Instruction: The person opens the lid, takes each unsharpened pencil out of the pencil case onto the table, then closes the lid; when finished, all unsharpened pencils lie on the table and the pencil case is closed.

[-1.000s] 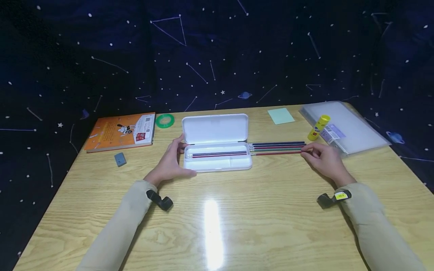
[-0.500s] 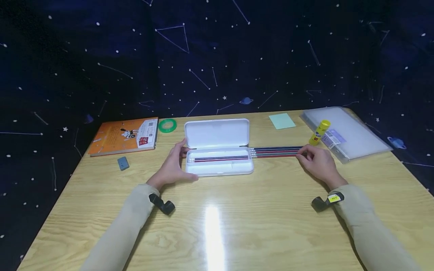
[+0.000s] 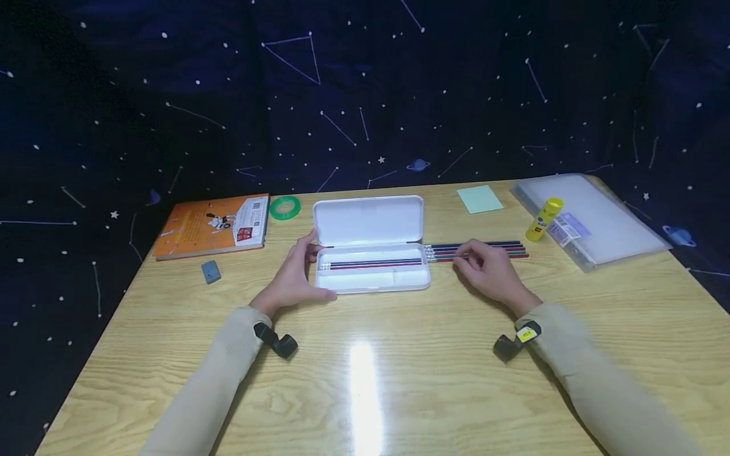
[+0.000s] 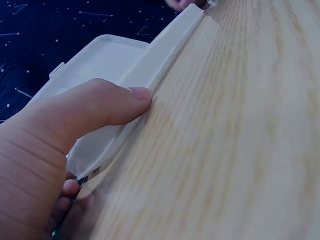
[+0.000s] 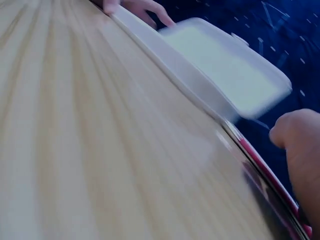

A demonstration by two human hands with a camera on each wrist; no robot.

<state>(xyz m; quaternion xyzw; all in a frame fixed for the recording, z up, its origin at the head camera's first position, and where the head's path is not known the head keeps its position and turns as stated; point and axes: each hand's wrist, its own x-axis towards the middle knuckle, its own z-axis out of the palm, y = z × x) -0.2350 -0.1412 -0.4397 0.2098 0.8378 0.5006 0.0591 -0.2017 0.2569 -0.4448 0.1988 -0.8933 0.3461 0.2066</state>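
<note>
A white pencil case [image 3: 369, 269] stands with its lid [image 3: 368, 220] up; a few dark blue and red pencils [image 3: 376, 263] lie in its rear compartment. My left hand [image 3: 293, 278] grips its left end, thumb along the front wall [image 4: 165, 55] and fingers round behind. Outside, several dark blue, red and green pencils [image 3: 507, 250] lie side by side, ferrule ends right at the case's right end. Over their left part is my right hand [image 3: 490, 272], fingers loosely curled; in the right wrist view its thumb [image 5: 295, 130] shows apart from the red pencil [image 5: 265, 167].
An orange book [image 3: 194, 228], green tape roll [image 3: 284, 207] and grey-blue eraser [image 3: 211, 272] lie left. On the right are a pale green sticky note [image 3: 480, 199], a yellow glue stick [image 3: 544, 219] and a clear plastic folder [image 3: 604, 218]. A starry cloth [image 3: 365, 95] hangs behind the table.
My right hand has moved left along the outside pencils, from their far right ends to near the case, uncovering those ends. The left hand keeps its hold on the case.
</note>
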